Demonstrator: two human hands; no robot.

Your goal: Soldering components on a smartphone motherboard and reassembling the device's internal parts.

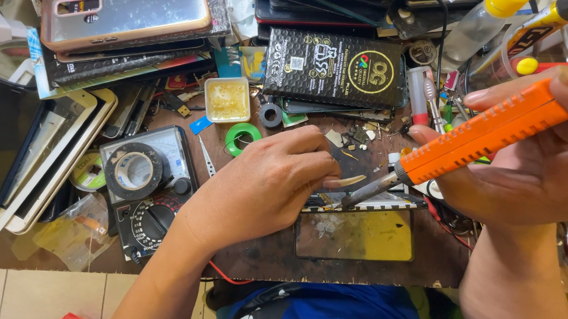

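Orange ribbed soldering iron point(481, 135) gripped in right hand point(527, 168), left hand point(266, 186) fingers pressed closed on glossy phone panel point(354, 236).

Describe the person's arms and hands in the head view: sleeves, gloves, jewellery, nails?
Both arms are bare to the frame edge: no sleeves showing. The left hand and right hand wear no gloves. No rings, watch or wristbands are visible. One left-hand nail is noticeably long, tapering to a point. No markings show on either forearm. Blue clothing shows at the bottom edge.
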